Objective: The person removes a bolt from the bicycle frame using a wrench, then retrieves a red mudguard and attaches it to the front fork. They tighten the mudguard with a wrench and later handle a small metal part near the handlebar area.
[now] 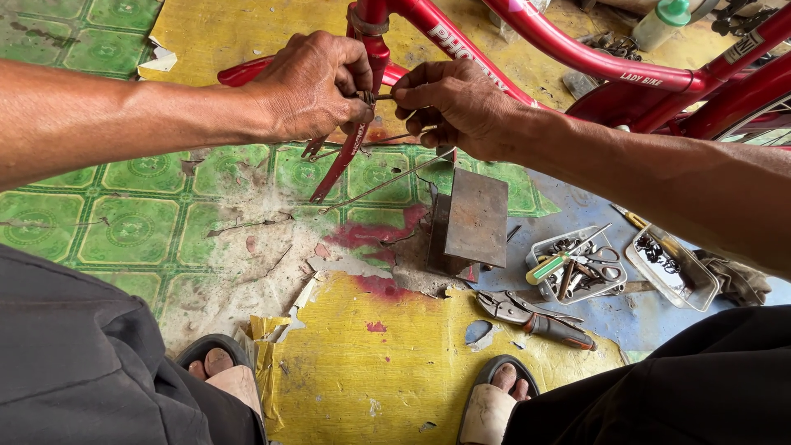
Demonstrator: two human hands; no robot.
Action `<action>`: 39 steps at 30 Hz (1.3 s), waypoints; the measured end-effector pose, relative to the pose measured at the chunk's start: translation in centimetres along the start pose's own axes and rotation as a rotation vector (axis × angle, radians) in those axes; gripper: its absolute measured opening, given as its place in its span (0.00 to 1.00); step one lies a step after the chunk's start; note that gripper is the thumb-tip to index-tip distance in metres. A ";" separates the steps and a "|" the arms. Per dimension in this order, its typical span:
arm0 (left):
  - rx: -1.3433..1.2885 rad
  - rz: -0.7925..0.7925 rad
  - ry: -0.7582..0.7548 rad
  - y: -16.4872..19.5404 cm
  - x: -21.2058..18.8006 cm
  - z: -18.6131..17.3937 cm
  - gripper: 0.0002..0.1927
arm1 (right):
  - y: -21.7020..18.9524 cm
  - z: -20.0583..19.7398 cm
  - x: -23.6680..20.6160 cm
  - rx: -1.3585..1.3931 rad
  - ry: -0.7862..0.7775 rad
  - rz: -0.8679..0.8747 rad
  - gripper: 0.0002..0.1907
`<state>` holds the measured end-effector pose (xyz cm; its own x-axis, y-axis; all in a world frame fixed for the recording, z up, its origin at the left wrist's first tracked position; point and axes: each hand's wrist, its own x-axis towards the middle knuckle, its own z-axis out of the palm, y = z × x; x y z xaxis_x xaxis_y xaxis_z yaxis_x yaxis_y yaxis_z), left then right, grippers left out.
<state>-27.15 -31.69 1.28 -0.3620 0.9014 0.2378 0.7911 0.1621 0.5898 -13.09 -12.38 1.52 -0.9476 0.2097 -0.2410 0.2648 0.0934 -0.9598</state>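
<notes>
Gripping a small part [368, 96] mostly hidden by fingers: left hand [309, 86] and right hand [457, 103], both closed, at red bicycle frame [428, 29].

Open worn floor [247, 247] left of the metal block [470, 222]; trays [577, 264] and pliers [531, 317] crowding the right.

Both hands raised, close together: left hand [309, 86] fingers curled pinching; right hand [457, 103] fingertips pinched, forearms converging.

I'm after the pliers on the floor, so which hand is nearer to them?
Right. The right hand is up at the red bicycle frame, roughly above the pliers; the left hand sits farther off to the left.
</notes>
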 end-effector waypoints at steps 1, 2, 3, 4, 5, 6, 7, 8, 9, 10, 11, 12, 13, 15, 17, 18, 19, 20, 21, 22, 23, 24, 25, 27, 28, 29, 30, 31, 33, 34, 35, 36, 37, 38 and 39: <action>0.009 0.001 0.006 -0.1 0.0 0.0 0.15 | -0.1 0.0 0.0 0.014 -0.012 -0.009 0.10; -0.002 -0.009 -0.003 -0.1 0.0 0.1 0.15 | -0.2 0.1 -0.1 0.020 0.010 0.022 0.10; -0.014 -0.018 -0.012 -0.1 0.1 0.1 0.15 | -0.3 0.1 -0.1 0.025 0.032 0.053 0.10; -0.026 -0.027 -0.021 -0.2 0.1 0.2 0.15 | -0.3 0.2 -0.1 0.030 0.054 0.084 0.10; -0.021 -0.013 -0.010 -0.2 0.1 0.2 0.16 | -0.4 0.3 -0.1 0.028 0.057 0.107 0.12; -0.016 0.000 0.000 -0.2 0.1 0.2 0.16 | -0.4 0.4 0.0 0.027 0.060 0.131 0.14; -0.011 0.015 0.010 -0.2 0.1 0.3 0.17 | -0.4 0.4 0.0 0.024 0.064 0.156 0.17; 0.003 0.040 0.021 -0.2 0.1 0.3 0.17 | -0.4 0.4 0.0 0.004 0.066 0.139 0.15; 0.017 0.065 0.032 -0.2 0.1 0.3 0.17 | -0.4 0.4 0.1 -0.016 0.068 0.123 0.13; 0.030 0.091 0.043 -0.2 0.1 0.3 0.17 | -0.3 0.3 0.0 -0.036 0.071 0.107 0.12; 0.020 0.057 0.029 -0.1 0.1 0.3 0.16 | -0.2 0.2 0.0 -0.017 0.051 0.092 0.11; 0.010 0.023 0.015 -0.1 0.1 0.3 0.15 | -0.2 0.2 0.0 0.002 0.030 0.076 0.11; 0.000 -0.009 0.001 0.0 0.1 0.3 0.14 | -0.2 0.1 0.0 0.022 0.011 0.060 0.11; -0.003 0.056 0.034 0.1 0.2 0.3 0.14 | -0.2 0.1 0.1 0.033 0.005 0.038 0.10; -0.013 0.103 0.048 0.2 0.2 0.5 0.13 | -0.1 0.1 0.1 0.048 -0.006 0.027 0.10; -0.020 0.119 0.047 0.2 0.3 0.6 0.13 | -0.1 0.1 0.2 0.056 -0.013 0.025 0.10; -0.027 0.136 0.046 0.2 0.3 0.6 0.13 | -0.1 0.1 0.3 0.065 -0.019 0.021 0.10; -0.026 0.137 0.042 0.1 0.3 0.7 0.13 | 0.0 0.1 0.3 0.069 -0.024 0.020 0.10; -0.026 0.137 0.037 0.0 0.3 0.7 0.13 | 0.0 0.0 0.4 0.074 -0.029 0.019 0.10; -0.026 0.137 0.033 -0.1 0.4 0.8 0.14 | 0.0 0.0 0.4 0.079 -0.034 0.019 0.09; -0.010 0.136 0.034 -0.2 0.4 0.8 0.15 | 0.1 -0.1 0.4 0.084 -0.034 0.019 0.09; 0.005 0.135 0.035 -0.3 0.4 0.9 0.16 | 0.2 -0.2 0.5 0.089 -0.034 0.019 0.09; 0.020 0.135 0.036 -0.4 0.5 0.9 0.17 | 0.2 -0.3 0.5 0.094 -0.034 0.020 0.09; 0.010 0.153 0.046 -0.7 0.5 0.9 0.16 | 0.3 -0.4 0.6 0.122 -0.025 0.022 0.08; 0.006 0.163 0.051 -0.8 0.5 1.0 0.15 | 0.3 -0.4 0.6 0.136 -0.020 0.023 0.08; 0.003 0.145 0.042 -0.8 0.6 1.1 0.15 | 0.4 -0.5 0.6 0.138 -0.020 0.020 0.08; 0.002 0.127 0.034 -0.9 0.5 1.1 0.15 | 0.4 -0.6 0.6 0.140 -0.022 0.015 0.08; 0.000 0.108 0.026 -1.0 0.6 1.1 0.15 | 0.5 -0.6 0.6 0.143 -0.023 0.010 0.08; 0.011 0.102 0.025 -1.0 0.5 1.2 0.14 | 0.5 -0.6 0.6 0.149 -0.024 0.014 0.08; 0.017 0.099 0.024 -1.0 0.5 1.2 0.13 | 0.5 -0.6 0.5 0.151 -0.024 0.016 0.08; 0.011 0.100 0.027 -1.0 0.5 1.1 0.13 | 0.5 -0.6 0.5 0.153 -0.012 0.024 0.08; 0.005 0.101 0.029 -0.9 0.4 1.1 0.13 | 0.5 -0.5 0.5 0.155 0.000 0.031 0.08; -0.001 0.102 0.032 -0.8 0.4 1.1 0.13 | 0.5 -0.5 0.4 0.157 0.012 0.039 0.08; -0.020 0.071 0.024 -0.7 0.3 1.0 0.13 | 0.4 -0.4 0.4 0.154 0.026 0.037 0.08; -0.039 0.040 0.017 -0.6 0.2 1.0 0.13 | 0.4 -0.3 0.3 0.150 0.040 0.034 0.08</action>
<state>-27.18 -31.20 0.25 -0.3394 0.8996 0.2746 0.7853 0.1104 0.6091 -13.25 -11.98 1.10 -0.9299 0.2488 -0.2708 0.2641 -0.0604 -0.9626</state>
